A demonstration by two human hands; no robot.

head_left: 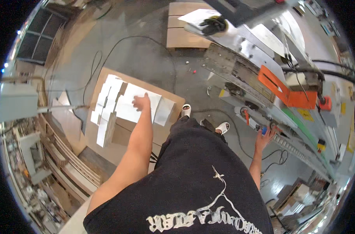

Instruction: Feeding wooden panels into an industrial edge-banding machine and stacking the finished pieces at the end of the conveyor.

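Down at the wearer's feet, white sandals (pixel 186 110), and just beside them, toward 10 o'clock, the brown board (pixel 172 97) on the floor with the white sheets on it. Here's the left hand (pixel 142 103), at 10 o'clock, right over the middle white sheet (pixel 126 112)! Fingers loosely spread, nothing to be seen in them; whether the tips touch the surface, I cannot tell. At the hand's 4 o'clock, a greyer sheet (pixel 164 112) lies just beside the middle one. Over at the hand's 9 o'clock, the staggered white stack (pixel 107 99), its edges stepped, near but clear of the fingers.

Swing across to 3 o'clock: the right hand (pixel 266 138) is up at the machine (pixel 240 74), well apart from all those sheets. Its fingers are bent by a blue knob (pixel 264 130); gripping or merely resting, I cannot tell. Just beyond at its 10 o'clock, an orange-red handle (pixel 246 116).

Farther out at 2 o'clock, a bright orange bracket (pixel 277 84). Away at 12, a brown slatted platform (pixel 183 35), and, between 12 and 1, a dark glove (pixel 214 25) lying at the machine's far end.
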